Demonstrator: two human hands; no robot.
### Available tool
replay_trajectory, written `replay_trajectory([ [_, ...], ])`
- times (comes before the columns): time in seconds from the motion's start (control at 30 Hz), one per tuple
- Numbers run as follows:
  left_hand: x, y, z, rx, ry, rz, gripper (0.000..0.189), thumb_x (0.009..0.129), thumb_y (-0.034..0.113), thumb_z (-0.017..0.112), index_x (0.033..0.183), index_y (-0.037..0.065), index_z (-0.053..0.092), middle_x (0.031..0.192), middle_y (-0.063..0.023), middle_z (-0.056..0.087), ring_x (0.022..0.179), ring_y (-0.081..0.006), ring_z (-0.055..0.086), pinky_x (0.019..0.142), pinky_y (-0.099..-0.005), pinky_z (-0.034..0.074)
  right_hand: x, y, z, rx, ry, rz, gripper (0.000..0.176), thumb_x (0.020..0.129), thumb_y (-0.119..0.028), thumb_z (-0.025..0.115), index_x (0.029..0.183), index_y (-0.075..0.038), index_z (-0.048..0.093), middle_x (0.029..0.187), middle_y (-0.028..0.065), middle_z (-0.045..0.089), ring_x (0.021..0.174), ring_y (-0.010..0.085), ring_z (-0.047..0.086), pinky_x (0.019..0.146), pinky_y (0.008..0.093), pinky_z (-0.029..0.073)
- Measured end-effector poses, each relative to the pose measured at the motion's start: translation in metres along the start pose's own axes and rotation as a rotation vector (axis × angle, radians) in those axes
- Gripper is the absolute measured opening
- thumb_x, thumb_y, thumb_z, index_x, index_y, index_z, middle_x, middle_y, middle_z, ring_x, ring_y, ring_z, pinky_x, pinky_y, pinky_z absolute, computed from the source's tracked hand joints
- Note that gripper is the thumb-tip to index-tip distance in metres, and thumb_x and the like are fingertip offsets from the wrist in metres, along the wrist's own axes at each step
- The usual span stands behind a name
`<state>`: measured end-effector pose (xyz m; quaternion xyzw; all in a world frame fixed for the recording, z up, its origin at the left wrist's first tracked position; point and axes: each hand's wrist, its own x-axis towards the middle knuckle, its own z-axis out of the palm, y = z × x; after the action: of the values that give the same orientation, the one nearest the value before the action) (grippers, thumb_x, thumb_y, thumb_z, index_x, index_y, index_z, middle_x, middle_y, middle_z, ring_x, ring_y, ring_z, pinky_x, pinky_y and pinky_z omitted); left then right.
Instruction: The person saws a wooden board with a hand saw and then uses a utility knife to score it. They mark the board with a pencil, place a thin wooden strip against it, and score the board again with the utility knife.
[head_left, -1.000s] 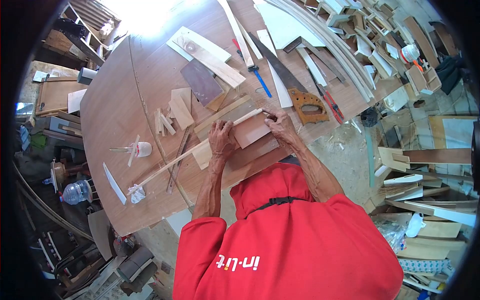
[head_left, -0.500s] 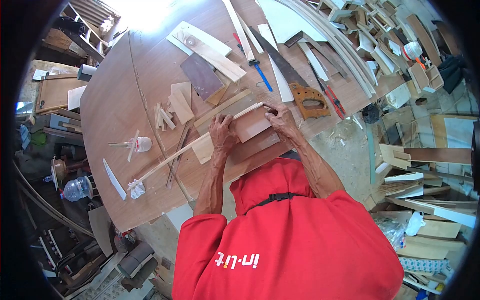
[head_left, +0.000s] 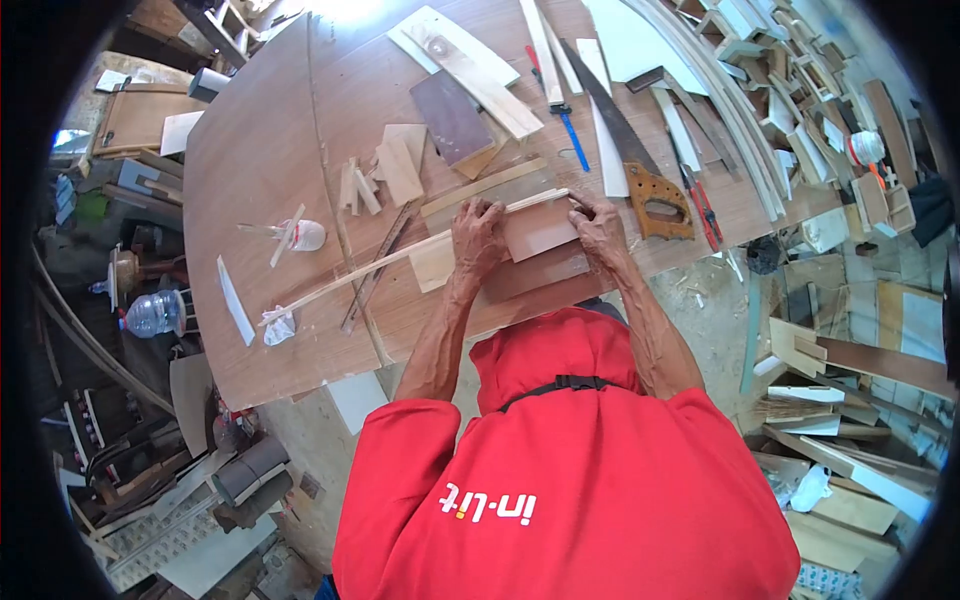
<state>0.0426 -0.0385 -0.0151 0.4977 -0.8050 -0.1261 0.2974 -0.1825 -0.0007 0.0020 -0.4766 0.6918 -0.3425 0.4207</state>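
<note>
A long thin wooden strip [head_left: 370, 267] runs slantwise across the table's near side, over a small rectangular board [head_left: 538, 230]. My left hand [head_left: 480, 238] is closed around the strip near its middle, fingers curled over it at the board's left side. At the strip's right end, my right hand [head_left: 598, 228] has its thumb and fingers closed against the strip and the board's right corner. Exactly what those fingertips grip is partly hidden. Beneath lie a darker board [head_left: 535, 278] and a flat wooden piece [head_left: 485, 195].
To the right lies a handsaw [head_left: 660, 208], with red-handled pliers or cutters [head_left: 708, 215] beside it. Wood offcuts [head_left: 400, 165] and a dark block [head_left: 452, 115] lie beyond my hands. A white cup [head_left: 311, 236] and crumpled plastic [head_left: 280, 328] are at the left.
The camera view has turned, shifting the table and tools toward the right of the picture. Both hands keep much the same hold on the strip and board.
</note>
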Motion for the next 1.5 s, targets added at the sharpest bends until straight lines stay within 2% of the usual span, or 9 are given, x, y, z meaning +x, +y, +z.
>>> replay_trajectory([
  [0.33, 0.004, 0.007, -0.007, 0.004, -0.071, -0.039, 0.02, 0.081, 0.014, 0.064, 0.1, 0.008, 0.068, 0.089, -0.0097, 0.058, 0.091, -0.0305, 0.054, 0.077, -0.0432, 0.043, -0.001, 0.002, 0.003, 0.057, 0.069, -0.035, 0.041, 0.083, -0.016, 0.063, 0.123, -0.011, 0.064, 0.087, 0.0143, 0.069, 0.077, 0.0189, 0.064, 0.07, 0.0315, 0.051],
  [0.43, 0.005, 0.008, -0.01, 0.042, -0.1, -0.022, 0.019, 0.082, 0.014, 0.064, 0.098, 0.007, 0.068, 0.089, -0.0103, 0.057, 0.088, -0.0303, 0.054, 0.075, -0.0424, 0.043, -0.002, 0.001, 0.003, 0.057, 0.089, 0.01, 0.04, 0.08, -0.016, 0.062, 0.12, -0.014, 0.067, 0.084, 0.0133, 0.07, 0.072, 0.0221, 0.066, 0.067, 0.035, 0.052],
  [0.6, 0.009, 0.009, -0.01, 0.049, -0.12, 0.021, 0.024, 0.081, 0.019, 0.065, 0.101, 0.008, 0.067, 0.096, -0.0096, 0.058, 0.095, -0.0296, 0.054, 0.078, -0.0431, 0.042, -0.004, -0.008, -0.002, 0.034, -0.006, 0.127, 0.041, 0.082, -0.016, 0.063, 0.123, -0.013, 0.064, 0.087, 0.0112, 0.069, 0.078, 0.0184, 0.064, 0.072, 0.0309, 0.05],
  [0.73, 0.013, 0.028, -0.01, 0.119, -0.13, 0.037, 0.028, 0.079, 0.023, 0.067, 0.103, 0.01, 0.066, 0.101, -0.0083, 0.059, 0.103, -0.0286, 0.053, 0.081, -0.0436, 0.04, -0.005, -0.004, 0.0, -0.003, 0.054, -0.002, 0.042, 0.083, -0.017, 0.063, 0.124, -0.013, 0.064, 0.087, 0.0121, 0.069, 0.08, 0.0194, 0.064, 0.074, 0.0315, 0.051],
  [1.03, 0.022, 0.032, 0.016, 0.017, -0.055, 0.022, 0.02, 0.078, 0.016, 0.065, 0.098, 0.011, 0.067, 0.096, -0.0061, 0.059, 0.096, -0.0277, 0.054, 0.078, -0.0432, 0.041, -0.002, -0.001, 0.001, 0.008, -0.008, 0.112, 0.042, 0.083, -0.015, 0.063, 0.125, -0.012, 0.063, 0.096, 0.0145, 0.069, 0.084, 0.0202, 0.064, 0.076, 0.0318, 0.051],
  [1.1, 0.022, 0.033, 0.014, 0.004, -0.065, 0.009, 0.018, 0.079, 0.014, 0.065, 0.096, 0.009, 0.068, 0.094, -0.0073, 0.06, 0.095, -0.0283, 0.055, 0.078, -0.0426, 0.042, -0.002, 0.004, 0.006, 0.079, 0.092, -0.019, 0.04, 0.081, -0.017, 0.061, 0.12, -0.017, 0.066, 0.077, 0.0136, 0.067, 0.068, 0.0208, 0.065, 0.064, 0.0352, 0.052],
  [1.13, 0.022, 0.034, 0.013, -0.008, -0.07, -0.009, 0.016, 0.081, 0.013, 0.065, 0.095, 0.007, 0.069, 0.092, -0.0085, 0.061, 0.095, -0.0289, 0.056, 0.079, -0.042, 0.042, -0.003, 0.005, 0.005, 0.08, 0.096, -0.015, 0.04, 0.081, -0.017, 0.061, 0.12, -0.017, 0.066, 0.077, 0.0136, 0.067, 0.068, 0.0208, 0.065, 0.064, 0.0352, 0.052],
  [1.4, 0.023, 0.032, 0.014, -0.032, -0.042, 0.03, 0.016, 0.083, 0.013, 0.065, 0.096, 0.006, 0.069, 0.089, -0.0089, 0.062, 0.09, -0.0293, 0.056, 0.078, -0.0415, 0.043, -0.009, -0.017, -0.003, -0.066, 0.057, 0.028, 0.039, 0.082, -0.017, 0.058, 0.121, -0.012, 0.065, 0.098, 0.0194, 0.068, 0.086, 0.0309, 0.067, 0.077, 0.0368, 0.052],
  [1.5, 0.023, 0.032, 0.014, -0.055, -0.045, 0.032, 0.015, 0.083, 0.013, 0.065, 0.096, 0.005, 0.07, 0.087, -0.0096, 0.062, 0.088, -0.0298, 0.056, 0.077, -0.0411, 0.044, -0.006, -0.006, 0.001, -0.056, 0.09, -0.065, 0.041, 0.084, -0.022, 0.06, 0.123, -0.013, 0.063, 0.084, 0.0192, 0.067, 0.074, 0.0231, 0.064, 0.069, 0.0338, 0.05],
])
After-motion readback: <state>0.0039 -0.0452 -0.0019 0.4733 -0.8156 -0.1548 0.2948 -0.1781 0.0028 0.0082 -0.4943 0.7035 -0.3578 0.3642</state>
